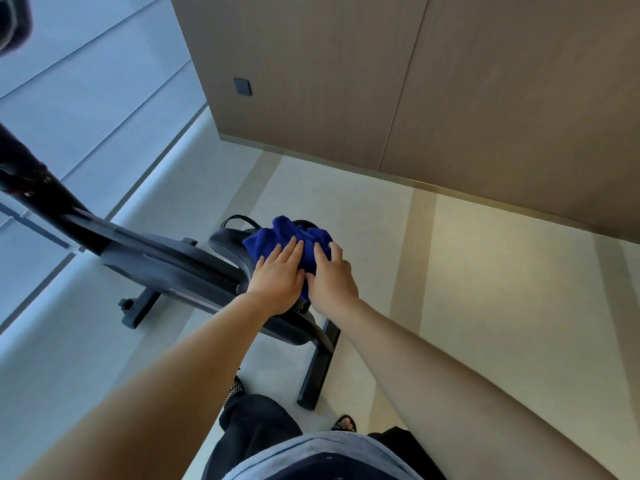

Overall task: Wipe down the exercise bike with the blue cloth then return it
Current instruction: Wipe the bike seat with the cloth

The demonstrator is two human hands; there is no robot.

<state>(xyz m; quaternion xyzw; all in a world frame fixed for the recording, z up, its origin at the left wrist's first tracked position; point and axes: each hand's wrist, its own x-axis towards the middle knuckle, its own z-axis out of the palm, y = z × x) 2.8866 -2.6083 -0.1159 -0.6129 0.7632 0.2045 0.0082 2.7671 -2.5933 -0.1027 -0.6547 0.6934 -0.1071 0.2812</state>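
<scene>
A black exercise bike (166,261) stands on the pale floor in front of me, its frame running from upper left down to the saddle (228,245) at centre. A crumpled blue cloth (277,237) lies bunched on the saddle. My left hand (277,278) presses flat on the cloth with straight fingers. Right beside it, my right hand (330,277) also lies on the cloth, fingers extended over its right side. Both hands touch each other at the thumbs. Most of the saddle's rear is hidden under the cloth and hands.
The bike's rear foot bar (318,365) and front foot bar (138,308) rest on the floor. A wood-panelled wall (381,81) with a dark switch plate (242,86) rises behind. A window wall (86,98) runs along the left. My feet in sandals stand near the rear bar.
</scene>
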